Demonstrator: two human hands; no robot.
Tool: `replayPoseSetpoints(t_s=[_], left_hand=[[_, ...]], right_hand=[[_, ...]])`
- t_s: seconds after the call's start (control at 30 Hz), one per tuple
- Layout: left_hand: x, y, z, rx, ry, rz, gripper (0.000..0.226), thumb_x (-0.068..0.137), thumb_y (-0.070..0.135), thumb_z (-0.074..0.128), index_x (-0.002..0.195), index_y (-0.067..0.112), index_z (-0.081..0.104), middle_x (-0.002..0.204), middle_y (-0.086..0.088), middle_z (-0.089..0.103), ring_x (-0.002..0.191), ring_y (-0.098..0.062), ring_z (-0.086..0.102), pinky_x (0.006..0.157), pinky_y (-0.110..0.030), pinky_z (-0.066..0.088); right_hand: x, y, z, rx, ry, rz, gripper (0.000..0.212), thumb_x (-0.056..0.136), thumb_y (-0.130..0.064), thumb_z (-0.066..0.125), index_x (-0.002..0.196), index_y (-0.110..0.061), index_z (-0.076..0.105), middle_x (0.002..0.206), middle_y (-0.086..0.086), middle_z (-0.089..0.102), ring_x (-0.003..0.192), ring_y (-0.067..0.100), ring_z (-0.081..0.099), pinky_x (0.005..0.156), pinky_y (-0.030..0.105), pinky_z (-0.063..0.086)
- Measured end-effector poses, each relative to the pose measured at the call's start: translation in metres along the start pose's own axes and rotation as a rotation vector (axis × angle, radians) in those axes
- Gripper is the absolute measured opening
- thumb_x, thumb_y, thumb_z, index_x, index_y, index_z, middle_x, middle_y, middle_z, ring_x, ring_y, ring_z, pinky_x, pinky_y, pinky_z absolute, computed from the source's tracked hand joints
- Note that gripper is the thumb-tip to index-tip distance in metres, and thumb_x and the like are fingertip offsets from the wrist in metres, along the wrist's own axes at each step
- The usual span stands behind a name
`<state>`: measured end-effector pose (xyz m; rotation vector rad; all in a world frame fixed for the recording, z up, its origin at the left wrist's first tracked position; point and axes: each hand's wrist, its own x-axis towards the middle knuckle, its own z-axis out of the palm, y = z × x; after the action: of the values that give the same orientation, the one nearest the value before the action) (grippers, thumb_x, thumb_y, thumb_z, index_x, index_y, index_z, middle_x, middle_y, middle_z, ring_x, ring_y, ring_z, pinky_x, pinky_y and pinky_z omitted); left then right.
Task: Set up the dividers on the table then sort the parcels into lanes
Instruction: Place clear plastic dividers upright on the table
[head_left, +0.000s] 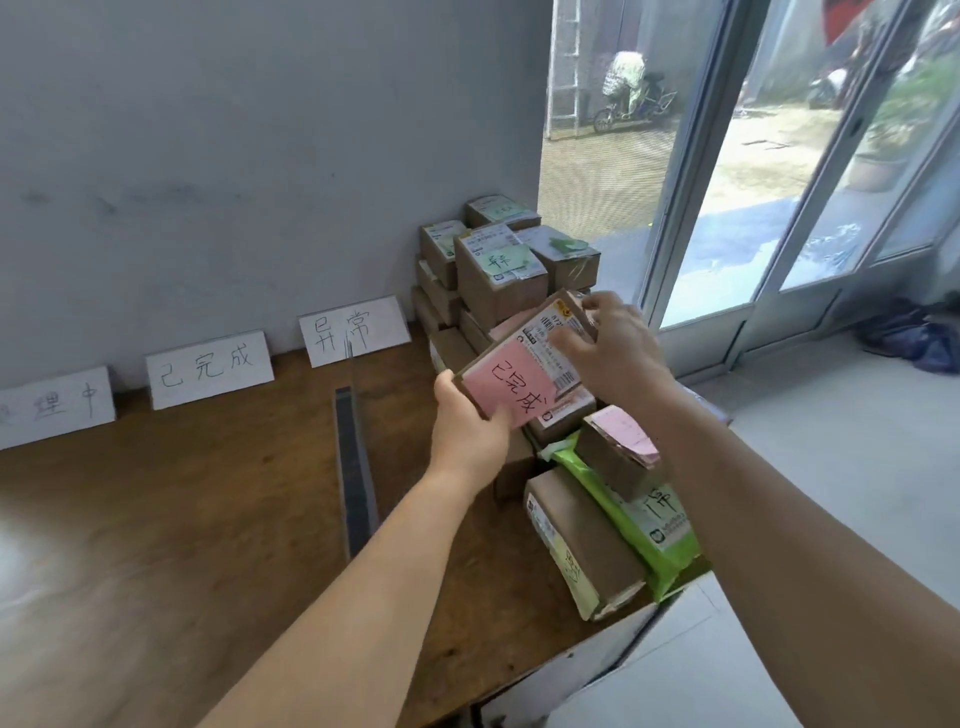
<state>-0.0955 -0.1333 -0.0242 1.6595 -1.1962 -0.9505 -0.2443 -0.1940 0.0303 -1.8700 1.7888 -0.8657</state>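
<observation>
Parcel (524, 364) with a pink note reading 已完成 sits above the parcel stack (587, 525), gripped by left hand (470, 431) and right hand (618, 348); sign (355, 331) left of it reads 异常.

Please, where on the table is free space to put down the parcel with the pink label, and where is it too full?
Bare wood lies left of the dark divider, in front of the white signs on the table. A narrower bare strip runs between divider and parcel pile. The right edge is crowded with stacked boxes and a green mailer. Both hands, left hand and right hand, hold the pink-labelled parcel.
</observation>
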Motion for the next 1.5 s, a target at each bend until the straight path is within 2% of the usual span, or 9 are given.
replayPoseSetpoints(t_s=[0.23, 0.33, 0.5, 0.63, 0.77, 0.9, 1.2, 1.37, 1.5], left_hand=[[0.019, 0.026, 0.039, 0.033, -0.046, 0.022, 0.048, 0.094, 0.019, 0.056, 0.138, 0.013, 0.038, 0.119, 0.004, 0.055, 0.109, -0.012, 0.053, 0.095, -0.024, 0.043], [0.024, 0.025, 0.05, 0.109, -0.079, 0.005, 0.06, 0.088, 0.033, 0.053, 0.143, 0.017, 0.039, 0.133, -0.004, 0.054, 0.122, -0.022, 0.051, 0.105, -0.041, 0.043], [0.03, 0.02, 0.058, 0.219, -0.104, -0.027, 0.053, 0.094, 0.032, 0.049, 0.142, 0.012, 0.043, 0.132, -0.012, 0.053, 0.118, -0.027, 0.052, 0.104, -0.041, 0.041], [0.031, 0.017, 0.061, 0.296, -0.138, -0.036, 0.015, 0.097, 0.028, 0.045, 0.101, 0.019, 0.056, 0.121, -0.008, 0.053, 0.097, -0.021, 0.049, 0.089, -0.031, 0.041], [0.028, 0.013, 0.06, 0.354, -0.168, 0.01, 0.05, 0.097, 0.029, 0.047, 0.143, 0.01, 0.041, 0.143, -0.009, 0.044, 0.126, -0.022, 0.047, 0.104, -0.028, 0.034], [0.023, 0.013, 0.054, 0.442, -0.169, 0.069, 0.055, 0.097, 0.027, 0.047, 0.148, 0.01, 0.034, 0.15, -0.011, 0.034, 0.135, -0.023, 0.037, 0.109, -0.028, 0.028], [0.004, -0.007, -0.013, 0.725, 0.026, 0.184, 0.057, 0.097, 0.029, 0.047, 0.15, 0.015, 0.028, 0.157, -0.005, 0.022, 0.144, -0.023, 0.019, 0.116, -0.037, 0.023], [-0.02, -0.042, -0.062, 0.904, 0.126, -0.114, 0.065, 0.099, 0.022, 0.047, 0.153, 0.011, 0.011, 0.16, -0.012, 0.008, 0.147, -0.03, 0.006, 0.118, -0.04, 0.015], [-0.028, -0.067, -0.079, 0.8, 0.047, -0.308, 0.062, 0.097, 0.013, 0.05, 0.15, 0.007, 0.019, 0.148, -0.016, 0.036, 0.129, -0.03, 0.045, 0.103, -0.039, 0.042]], right_hand=[[0.051, 0.046, -0.021, -0.052, -0.034, 0.081, 0.032, 0.095, -0.046, 0.047, 0.104, -0.016, 0.057, 0.104, 0.008, 0.059, 0.083, 0.02, 0.061, 0.057, 0.025, 0.047], [0.061, 0.06, -0.019, -0.08, -0.078, 0.124, 0.028, 0.095, -0.043, 0.049, 0.102, -0.017, 0.056, 0.107, 0.009, 0.058, 0.082, 0.02, 0.061, 0.058, 0.027, 0.048], [0.06, 0.073, -0.009, -0.173, -0.132, 0.147, 0.035, 0.093, -0.042, 0.053, 0.113, -0.014, 0.055, 0.107, 0.009, 0.057, 0.087, 0.023, 0.058, 0.073, 0.035, 0.051], [0.058, 0.077, -0.004, -0.211, -0.149, 0.14, 0.036, 0.092, -0.041, 0.055, 0.112, -0.011, 0.054, 0.102, 0.008, 0.056, 0.087, 0.023, 0.056, 0.072, 0.035, 0.048], [0.049, 0.076, -0.003, -0.258, -0.173, 0.146, 0.043, 0.092, -0.04, 0.055, 0.121, -0.01, 0.049, 0.114, 0.01, 0.055, 0.098, 0.024, 0.054, 0.084, 0.038, 0.049], [0.032, 0.065, -0.007, -0.412, -0.145, 0.052, 0.07, 0.094, -0.044, 0.051, 0.149, -0.01, 0.023, 0.154, 0.009, 0.028, 0.141, 0.029, 0.026, 0.115, 0.042, 0.021], [-0.03, 0.005, 0.018, -0.39, -0.221, -0.227, 0.065, 0.095, -0.045, 0.046, 0.15, -0.018, 0.023, 0.157, 0.0, 0.02, 0.146, 0.022, 0.013, 0.118, 0.04, 0.009], [-0.067, -0.026, 0.056, -0.338, -0.362, -0.327, 0.064, 0.096, -0.044, 0.047, 0.15, -0.021, 0.024, 0.158, -0.001, 0.022, 0.146, 0.021, 0.014, 0.118, 0.039, 0.01], [-0.091, -0.033, 0.093, -0.321, -0.422, -0.398, 0.059, 0.097, -0.041, 0.046, 0.148, -0.018, 0.029, 0.155, -0.001, 0.029, 0.144, 0.02, 0.02, 0.117, 0.035, 0.013]])
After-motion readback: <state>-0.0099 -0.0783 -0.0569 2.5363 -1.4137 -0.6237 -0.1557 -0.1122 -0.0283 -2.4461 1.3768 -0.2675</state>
